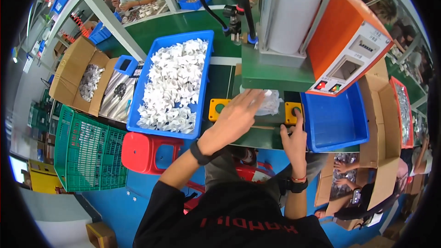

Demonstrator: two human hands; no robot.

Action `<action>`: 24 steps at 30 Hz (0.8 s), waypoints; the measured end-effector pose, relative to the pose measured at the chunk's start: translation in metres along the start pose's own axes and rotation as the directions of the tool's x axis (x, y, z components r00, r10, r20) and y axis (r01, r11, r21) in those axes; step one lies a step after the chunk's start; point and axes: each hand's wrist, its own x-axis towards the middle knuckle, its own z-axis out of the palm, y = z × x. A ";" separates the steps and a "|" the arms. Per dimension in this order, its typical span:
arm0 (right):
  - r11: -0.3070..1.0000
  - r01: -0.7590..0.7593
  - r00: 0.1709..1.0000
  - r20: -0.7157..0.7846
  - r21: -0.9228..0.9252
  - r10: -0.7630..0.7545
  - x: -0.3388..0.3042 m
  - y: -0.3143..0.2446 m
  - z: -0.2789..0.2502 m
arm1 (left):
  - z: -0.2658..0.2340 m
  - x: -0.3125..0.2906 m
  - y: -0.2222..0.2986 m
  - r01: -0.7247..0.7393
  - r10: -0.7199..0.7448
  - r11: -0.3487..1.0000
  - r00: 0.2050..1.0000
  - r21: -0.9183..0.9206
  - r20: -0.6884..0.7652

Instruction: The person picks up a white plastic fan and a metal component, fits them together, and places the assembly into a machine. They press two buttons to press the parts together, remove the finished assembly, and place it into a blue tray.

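Observation:
My left hand (236,115) is stretched out flat beneath the green press head (278,72), its fingertips by a crumpled-looking clear plastic piece (272,104). No grip on that piece shows. Beside the wrist is a yellow box with a green button (219,109), partly covered by the hand. My right hand (295,140) has its index finger up on the black button of a second yellow box (291,113), with the thumb spread away to the left. Nothing is held in it. The underside of the press is hidden.
Left stands a blue tray (133,121) of white plastic pieces; right, a blue bin (333,119). An orange control box (335,41) adjoins the press. A red stool (142,151), a green crate (92,151) and cardboard boxes (66,80) surround me. Other people work across the bench and at right.

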 end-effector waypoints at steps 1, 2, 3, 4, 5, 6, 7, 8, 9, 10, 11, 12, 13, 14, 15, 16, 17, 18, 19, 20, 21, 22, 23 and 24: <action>1.000 0.004 1.000 0.008 -0.019 -0.004 0.000 0.003 0.001 | 0.000 -0.005 0.002 0.026 -0.026 0.998 1.000 -0.058 0.010; 0.999 0.003 1.000 0.015 -0.039 -0.002 -0.001 0.007 0.002 | -0.002 -0.014 -0.003 0.125 -0.125 0.992 0.992 -0.030 0.009; 0.999 -0.005 0.999 0.031 -0.053 0.006 -0.006 0.007 0.003 | -0.011 -0.032 -0.006 0.231 -0.231 0.973 0.973 0.003 0.015; 0.998 -0.024 1.000 0.012 -0.062 0.024 -0.006 0.007 0.003 | -0.012 -0.047 -0.012 0.267 -0.269 0.962 0.963 0.059 0.014; 0.997 -0.014 1.000 0.015 -0.074 0.015 -0.005 0.006 0.006 | -0.012 -0.061 -0.015 0.305 -0.309 0.945 0.951 0.117 0.016; 0.996 -0.003 1.000 0.022 -0.085 0.005 -0.002 0.005 0.008 | -0.013 -0.065 -0.014 0.293 -0.297 0.951 0.954 0.104 0.032; 0.995 0.007 1.000 0.031 -0.096 -0.004 -0.001 0.006 0.009 | -0.015 -0.066 -0.010 0.316 -0.323 0.941 0.945 0.119 0.042; 0.995 -0.016 1.000 0.020 -0.102 0.018 -0.004 0.007 0.008 | -0.018 -0.066 -0.007 0.339 -0.348 0.931 0.936 0.135 0.051; 0.991 -0.019 0.999 0.037 -0.133 0.024 -0.003 0.008 0.008 | -0.020 -0.064 -0.007 0.364 -0.376 0.918 0.925 0.155 0.052; 0.986 -0.022 0.998 0.054 -0.163 0.031 -0.002 0.009 0.007 | -0.021 -0.062 -0.009 0.355 -0.366 0.923 0.928 0.147 0.062; 0.981 -0.023 0.997 0.071 -0.193 0.038 -0.002 0.010 0.006 | -0.021 -0.059 -0.013 0.362 -0.375 0.921 0.924 0.144 0.078; 0.980 -0.032 0.997 0.067 -0.195 0.046 -0.001 0.009 0.004 | -0.022 -0.057 -0.015 0.374 -0.389 0.916 0.917 0.146 0.092; 0.981 -0.008 0.997 0.069 -0.194 0.022 0.001 0.007 0.002 | -0.023 -0.054 -0.016 0.385 -0.402 0.911 0.910 0.149 0.106; 0.981 0.016 0.998 0.070 -0.194 -0.002 0.002 0.005 -0.001 | -0.023 -0.049 -0.015 0.379 -0.396 0.914 0.911 0.145 0.111; 0.980 0.040 0.997 0.070 -0.192 -0.027 0.001 0.005 -0.002 | -0.023 -0.042 -0.015 0.400 -0.405 0.914 0.910 0.066 0.091; 0.981 0.033 0.998 0.062 -0.194 -0.021 -0.002 0.005 -0.003 | -0.024 -0.034 -0.014 0.417 -0.415 0.909 0.907 -0.014 0.071; 0.993 0.073 0.996 0.050 -0.093 -0.069 -0.006 0.007 -0.004 | -0.023 -0.026 -0.014 0.428 -0.425 0.899 0.904 -0.095 0.053; 0.993 0.119 0.992 0.038 0.011 -0.119 -0.013 0.007 -0.004 | -0.021 -0.016 -0.011 0.426 -0.423 0.900 0.905 -0.093 0.056; 0.981 0.160 0.987 0.017 0.107 -0.162 -0.020 0.009 -0.005 | -0.014 -0.003 -0.004 0.405 -0.415 0.899 0.909 -0.168 -0.028; 0.983 0.151 0.988 0.010 0.102 -0.153 -0.027 0.009 -0.010 | -0.006 0.010 0.003 0.376 -0.410 0.895 0.905 -0.240 -0.111; 0.984 0.142 0.990 -0.017 0.108 -0.141 -0.034 0.006 -0.019 | -0.002 0.020 0.007 0.340 -0.408 0.889 0.892 -0.306 -0.194; 0.985 0.135 0.990 -0.045 0.112 -0.131 -0.039 0.003 -0.030 | 0.001 0.024 0.006 0.331 -0.400 0.891 0.897 -0.311 -0.191; 0.985 0.127 0.990 -0.073 0.115 -0.120 -0.042 0.001 -0.041 | 0.005 0.027 0.003 0.345 -0.390 0.902 0.909 -0.258 -0.149; 0.987 0.119 0.990 -0.086 0.111 -0.110 -0.043 0.000 -0.053 | 0.009 0.030 0.000 0.352 -0.378 0.913 0.920 -0.204 -0.105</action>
